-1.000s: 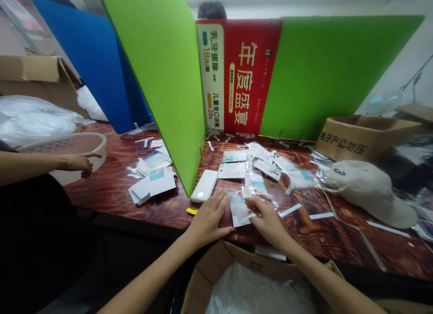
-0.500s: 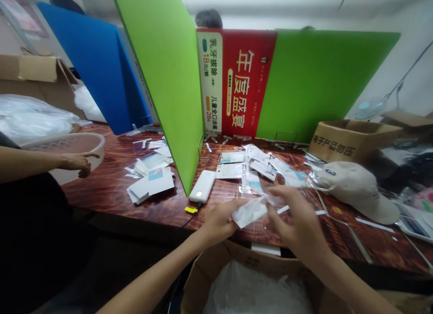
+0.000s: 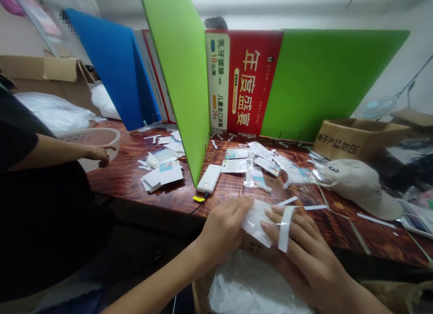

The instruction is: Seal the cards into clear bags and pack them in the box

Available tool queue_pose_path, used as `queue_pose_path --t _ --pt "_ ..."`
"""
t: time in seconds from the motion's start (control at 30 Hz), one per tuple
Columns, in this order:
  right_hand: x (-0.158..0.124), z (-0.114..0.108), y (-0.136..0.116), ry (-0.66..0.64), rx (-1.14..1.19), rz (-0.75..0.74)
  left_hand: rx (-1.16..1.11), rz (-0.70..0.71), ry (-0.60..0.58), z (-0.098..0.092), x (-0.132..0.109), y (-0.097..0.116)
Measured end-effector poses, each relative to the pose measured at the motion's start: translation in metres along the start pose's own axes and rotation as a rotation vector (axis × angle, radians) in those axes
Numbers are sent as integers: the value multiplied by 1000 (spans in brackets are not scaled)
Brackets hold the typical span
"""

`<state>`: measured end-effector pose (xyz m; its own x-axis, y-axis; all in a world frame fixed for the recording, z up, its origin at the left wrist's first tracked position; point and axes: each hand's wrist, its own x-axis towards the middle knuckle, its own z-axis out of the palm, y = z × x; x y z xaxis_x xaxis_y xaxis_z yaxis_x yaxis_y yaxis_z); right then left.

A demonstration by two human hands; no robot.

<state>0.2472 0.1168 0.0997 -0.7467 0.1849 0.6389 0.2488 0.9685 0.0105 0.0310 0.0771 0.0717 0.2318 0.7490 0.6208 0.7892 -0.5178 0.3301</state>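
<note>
Over the table's front edge, my left hand [image 3: 225, 226] is closed on the left side of a small clear plastic bag [image 3: 257, 221] with something white inside. My right hand [image 3: 304, 246] grips the right side of the same bag, its fingers stretched across the top and its thumb hidden. A white paper strip [image 3: 286, 228] lies across these fingers. Just below both hands is an open cardboard box [image 3: 199, 289] containing white, clear-plastic-wrapped material [image 3: 250, 282].
Packaged cards [image 3: 234, 165] and loose strips lie on the wooden table [image 3: 135, 205]. A white power bank [image 3: 209, 178] sits by the green divider [image 3: 182, 79]. At right are a cap [image 3: 358, 183] and a carton [image 3: 341, 140]. A co-worker's hand [image 3: 101, 155] is over a basket [image 3: 117, 140] at left.
Both hands have come down and nearer with the bag, from over the table to above the box. The right fingers now lie across the bag, with a white strip on them. The view has shifted slightly.
</note>
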Motion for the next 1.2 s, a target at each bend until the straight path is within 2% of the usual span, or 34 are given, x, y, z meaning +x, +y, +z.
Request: queue_pose_path --t 0.07,0.23,0.37,0.5,0.57,0.67,0.73,0.8,0.87,1.07,1.2 --pt "-1 -4 -1 13 10 5 5 -20 10 -2 -3 2" --pt "0 -7 1 -74 28 -73 -37 -14 25 -2 -10 8" --pt "-4 -3 0 46 46 -107 -129 -69 46 5 -18 17" --pt "-2 3 -7 178 34 -89 -434 -244 32 15 -25 25" --pt "4 1 -8 195 55 -46 -626 -335 -3 16 -24 31" --pt "14 -10 -6 109 202 57 -868 -412 -166 8 -21 40" --pt "20 -18 -4 8 322 131 -1039 -466 -193 1 -20 44" --pt "22 -23 -3 -92 388 138 -1166 -510 -141 -6 -21 46" --pt "22 -21 -4 -123 370 139 -1181 -559 -85 -9 -23 45" --pt "26 0 -10 21 100 226 -1086 -793 36 1 -28 44" --pt "34 7 -10 46 -7 161 -1140 -826 36 5 -27 48"
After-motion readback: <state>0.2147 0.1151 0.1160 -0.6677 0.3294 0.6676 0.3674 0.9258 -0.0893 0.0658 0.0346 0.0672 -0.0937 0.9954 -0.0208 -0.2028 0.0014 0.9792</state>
